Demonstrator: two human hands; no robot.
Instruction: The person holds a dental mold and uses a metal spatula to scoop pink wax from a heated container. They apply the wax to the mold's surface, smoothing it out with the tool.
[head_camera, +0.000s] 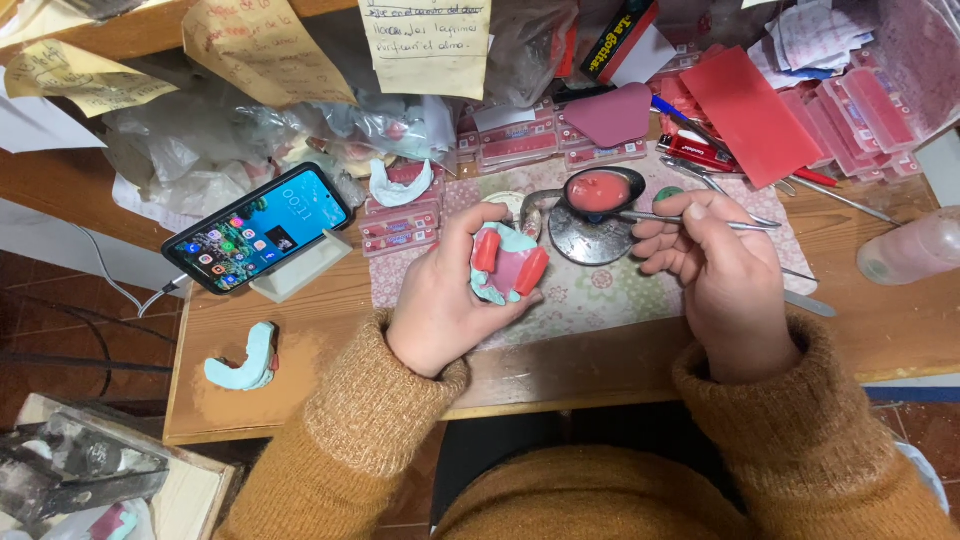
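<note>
Your left hand fingers grip the dental cast, right hand fingers pinch the metal spatula at the wax spoon, mid wax pickup.

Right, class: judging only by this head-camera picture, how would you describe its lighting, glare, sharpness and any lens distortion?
Head view: even, soft light with faint shadows; the pale green dental cast with red wax rims in the left hand is sharp; the lit smartphone screen shows bright but readable; the thin metal tool in the right hand glints slightly; the wooden table edge bows, showing wide-angle distortion.
</note>
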